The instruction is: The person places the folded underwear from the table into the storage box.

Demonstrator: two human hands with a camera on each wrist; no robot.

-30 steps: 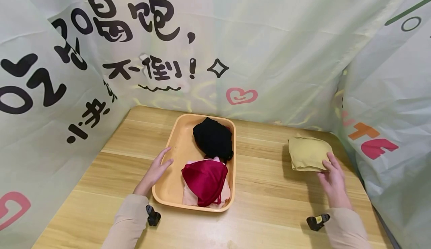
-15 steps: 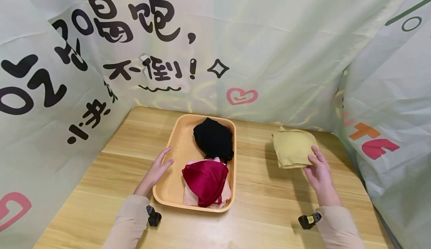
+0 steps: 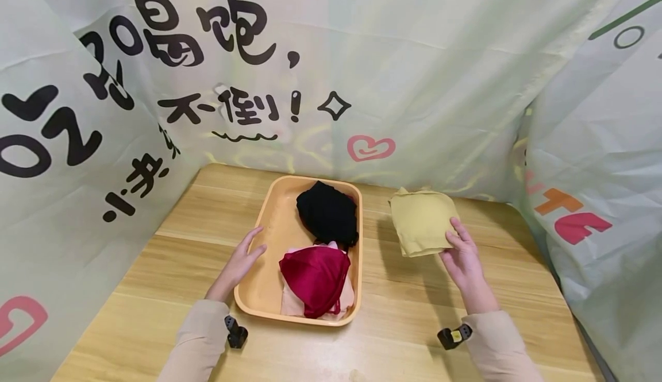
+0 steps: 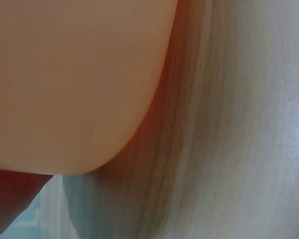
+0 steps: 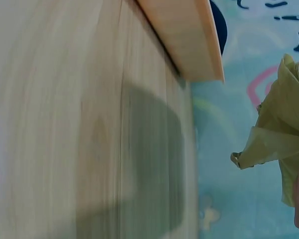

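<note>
My right hand (image 3: 464, 255) pinches a folded yellow cloth (image 3: 425, 221) by its lower right corner, holding it above the table to the right of the tray. In the right wrist view the crumpled edge of the yellow cloth (image 5: 274, 139) shows beside part of a finger. At the left rim of an orange tray (image 3: 266, 227), my left hand (image 3: 243, 260) rests with fingers straight and spread. Inside the tray lie a black folded garment (image 3: 327, 211) at the back right and a shiny dark red garment (image 3: 316, 276) on a pale pink cloth (image 3: 292, 300) at the front.
The tray stands on a wooden table (image 3: 403, 324). A printed curtain (image 3: 439, 83) closes off the back and both sides. The tray's outer wall (image 4: 79, 89) fills the upper left of the left wrist view.
My right hand has carried the yellow cloth leftward, from near the table's right side toward the tray. The left hand and the tray have stayed where they were.
</note>
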